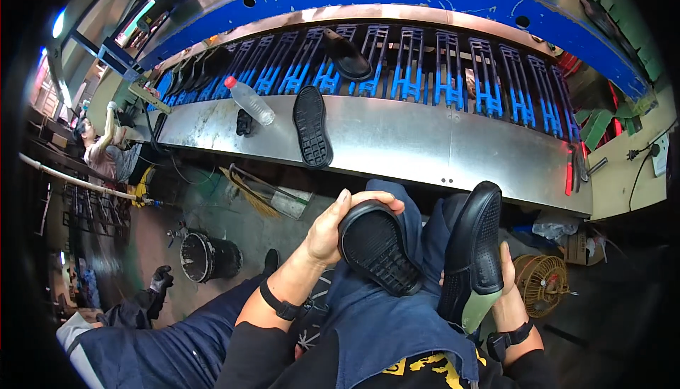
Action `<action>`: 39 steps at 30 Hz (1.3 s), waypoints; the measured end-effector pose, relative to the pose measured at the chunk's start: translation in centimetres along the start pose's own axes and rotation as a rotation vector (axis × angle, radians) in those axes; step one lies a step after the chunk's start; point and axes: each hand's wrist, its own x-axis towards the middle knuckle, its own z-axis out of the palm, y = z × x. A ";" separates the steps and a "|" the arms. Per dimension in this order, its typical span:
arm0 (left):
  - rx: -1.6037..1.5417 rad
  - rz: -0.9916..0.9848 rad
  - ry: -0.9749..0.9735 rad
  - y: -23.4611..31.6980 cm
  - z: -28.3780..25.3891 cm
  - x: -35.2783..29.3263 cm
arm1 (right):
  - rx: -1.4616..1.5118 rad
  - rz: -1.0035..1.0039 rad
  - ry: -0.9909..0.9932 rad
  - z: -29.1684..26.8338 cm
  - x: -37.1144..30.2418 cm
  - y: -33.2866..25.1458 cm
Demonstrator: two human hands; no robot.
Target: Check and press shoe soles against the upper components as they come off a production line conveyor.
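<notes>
My left hand (pixel 324 235) is wrapped round the toe end of a black shoe sole (pixel 379 247), its ribbed and gridded face turned up over my lap. My right hand (pixel 507 276) grips a black shoe (pixel 473 247) from its right side, fingers mostly hidden behind it. The shoe stands toe up, its perforated underside partly facing me, and a pale green last (pixel 467 307) shows at its heel end. Sole and shoe are apart. Ahead on the metal bench (pixel 397 130) lies another black sole (pixel 312 127), beside a clear plastic bottle (pixel 251 101) with a red cap.
Behind the bench ledge runs a rack conveyor (pixel 411 70) with blue prongs; a black shoe (pixel 347 56) rests on it. A bucket (pixel 207 256) and a broom (pixel 251 194) are at left, a wire-caged fan (pixel 542 284) at right. Another person (pixel 163 339) sits close on my left.
</notes>
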 end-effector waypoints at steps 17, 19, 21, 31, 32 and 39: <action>0.418 0.136 -0.126 0.1 9.4 -0.3 | -0.839 -0.229 -0.303 4.8 -1.0 1.0; 0.463 0.132 -0.091 -0.2 9.7 -0.4 | -0.840 -0.209 -0.260 4.7 -1.1 0.8; 0.469 0.127 -0.089 -0.1 10.0 -0.3 | -0.849 -0.214 -0.247 4.4 -1.3 0.9; 0.511 0.133 -0.080 -0.1 10.4 -0.4 | -0.861 -0.227 -0.230 4.5 -0.9 1.1; 0.507 0.130 -0.078 -0.2 10.4 -0.3 | -0.863 -0.229 -0.228 4.4 -0.9 1.1; 0.517 0.136 -0.080 -0.3 10.3 -0.4 | -0.870 -0.231 -0.231 4.4 -0.9 1.1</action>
